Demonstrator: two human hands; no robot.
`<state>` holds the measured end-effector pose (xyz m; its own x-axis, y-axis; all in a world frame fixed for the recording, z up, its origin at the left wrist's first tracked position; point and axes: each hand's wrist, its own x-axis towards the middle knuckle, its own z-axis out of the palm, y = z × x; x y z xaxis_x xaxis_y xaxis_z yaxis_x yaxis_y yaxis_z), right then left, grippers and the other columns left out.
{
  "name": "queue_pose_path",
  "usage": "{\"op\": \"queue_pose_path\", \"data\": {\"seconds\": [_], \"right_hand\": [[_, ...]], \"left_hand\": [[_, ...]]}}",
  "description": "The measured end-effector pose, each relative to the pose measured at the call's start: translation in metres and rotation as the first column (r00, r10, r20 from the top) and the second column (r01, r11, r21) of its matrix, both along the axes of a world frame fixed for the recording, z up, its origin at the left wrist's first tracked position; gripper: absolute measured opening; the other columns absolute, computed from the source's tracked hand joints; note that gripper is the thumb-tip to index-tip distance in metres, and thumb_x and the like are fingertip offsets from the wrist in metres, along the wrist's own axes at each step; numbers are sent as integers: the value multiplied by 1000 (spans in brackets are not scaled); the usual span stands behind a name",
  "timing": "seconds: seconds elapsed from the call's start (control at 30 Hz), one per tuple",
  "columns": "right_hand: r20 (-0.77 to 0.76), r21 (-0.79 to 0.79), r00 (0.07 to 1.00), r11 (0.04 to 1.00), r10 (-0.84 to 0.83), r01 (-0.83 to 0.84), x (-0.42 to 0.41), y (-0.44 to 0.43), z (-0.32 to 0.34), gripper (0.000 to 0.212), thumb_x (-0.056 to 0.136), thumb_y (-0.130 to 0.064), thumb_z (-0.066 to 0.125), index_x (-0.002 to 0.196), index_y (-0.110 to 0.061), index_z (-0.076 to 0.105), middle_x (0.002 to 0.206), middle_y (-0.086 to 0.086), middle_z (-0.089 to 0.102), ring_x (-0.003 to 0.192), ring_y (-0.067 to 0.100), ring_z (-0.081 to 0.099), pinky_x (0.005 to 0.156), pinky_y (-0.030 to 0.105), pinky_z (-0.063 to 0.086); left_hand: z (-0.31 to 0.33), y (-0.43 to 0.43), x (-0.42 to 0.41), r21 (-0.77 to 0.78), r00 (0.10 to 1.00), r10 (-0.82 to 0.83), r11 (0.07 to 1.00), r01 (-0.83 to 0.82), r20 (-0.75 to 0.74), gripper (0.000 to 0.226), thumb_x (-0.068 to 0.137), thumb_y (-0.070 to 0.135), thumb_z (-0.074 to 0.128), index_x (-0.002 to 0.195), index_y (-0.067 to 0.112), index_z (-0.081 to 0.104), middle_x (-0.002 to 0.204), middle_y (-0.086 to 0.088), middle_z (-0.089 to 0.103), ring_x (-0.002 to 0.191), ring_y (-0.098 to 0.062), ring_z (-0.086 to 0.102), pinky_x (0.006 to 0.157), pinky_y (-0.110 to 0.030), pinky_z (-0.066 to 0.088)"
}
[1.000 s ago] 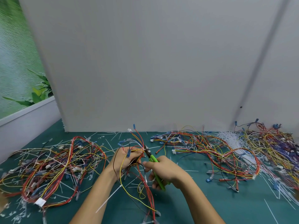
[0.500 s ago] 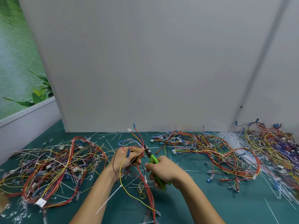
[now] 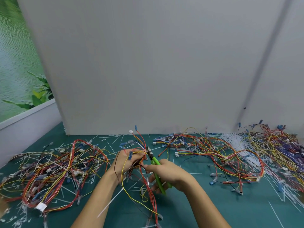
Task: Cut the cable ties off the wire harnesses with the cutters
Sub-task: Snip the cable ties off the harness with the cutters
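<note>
Wire harnesses point(image 3: 54, 168) lie in tangled heaps across the green table point(image 3: 230, 209), one at the left of the frame and more at centre right and far right. They are probably kept apart to separate finished from waiting, though I cannot tell which is which. One harness point(image 3: 141, 140) is lifted at lower centre. Your left hand point(image 3: 130, 160) grips its wires bunched, steadying them for the blade. Your right hand point(image 3: 171, 175) is closed round the green-handled cutters point(image 3: 155, 162), whose nose points up beside the bundle. Cut cable ties point(image 3: 110, 203) litter the table. Whether the nose sits on a tie is too small to tell.
</note>
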<state>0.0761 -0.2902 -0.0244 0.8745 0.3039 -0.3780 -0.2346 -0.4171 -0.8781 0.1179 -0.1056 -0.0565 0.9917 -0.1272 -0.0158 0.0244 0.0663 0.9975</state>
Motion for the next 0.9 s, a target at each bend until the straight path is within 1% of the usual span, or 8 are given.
{"op": "queue_pose_path", "data": {"seconds": [0.1,0.27,0.4,0.53,0.63,0.73,0.9], "right_hand": [[6,2,1000,1000,3,-3,1,-1,-2,47,95,-49,66,111,-6,58,92,9,66,61,22,70,59,34,60],[42,-23,998,999,-48,49,3,1,-5,39,98,-47,61,99,-8,61,70,4,62,47,17,59,46,27,51],[64,-44,996,997,-63,66,4,1,-7,29,101,-37,54,93,-9,58,62,1,60,45,17,55,46,28,49],[58,-43,996,997,-69,72,3,1,-8,32,100,-39,56,95,-7,60,60,0,63,46,18,59,45,28,50],[48,-29,996,997,-75,76,2,3,-6,38,98,-46,60,99,-8,62,66,2,65,46,18,61,45,28,52],[38,-32,998,998,-50,52,1,4,-3,42,97,-51,62,102,-9,62,76,5,64,47,17,61,45,27,52],[20,-26,1000,999,-18,18,-1,2,0,44,97,-53,63,105,-9,62,81,6,62,50,16,62,48,28,54]], "left_hand": [[1,1,-1,-5,1000,-12,1000,12,-8,12,89,11,71,83,12,81,82,-15,76,65,-18,69,61,-26,56],[1,0,-1,-18,1000,-5,1000,4,-21,13,90,10,71,82,12,81,83,-13,76,62,-16,66,57,-24,53],[3,0,-2,-68,999,-21,997,19,-33,14,91,7,69,83,9,80,83,-16,74,57,-17,64,52,-24,49],[2,0,-4,-38,1000,-8,999,7,-26,14,91,9,70,81,11,80,82,-15,74,60,-16,64,53,-23,49],[2,-1,-4,-13,1000,2,1000,-3,-25,16,90,9,71,79,12,81,77,-11,74,60,-15,65,52,-22,50],[2,0,-4,-17,999,12,1000,-13,-34,13,89,10,72,80,14,81,82,-11,76,63,-14,68,52,-21,50],[2,-2,-3,-41,999,20,999,-22,-49,11,89,8,72,83,10,81,86,-15,77,70,-18,70,58,-24,54]]}}
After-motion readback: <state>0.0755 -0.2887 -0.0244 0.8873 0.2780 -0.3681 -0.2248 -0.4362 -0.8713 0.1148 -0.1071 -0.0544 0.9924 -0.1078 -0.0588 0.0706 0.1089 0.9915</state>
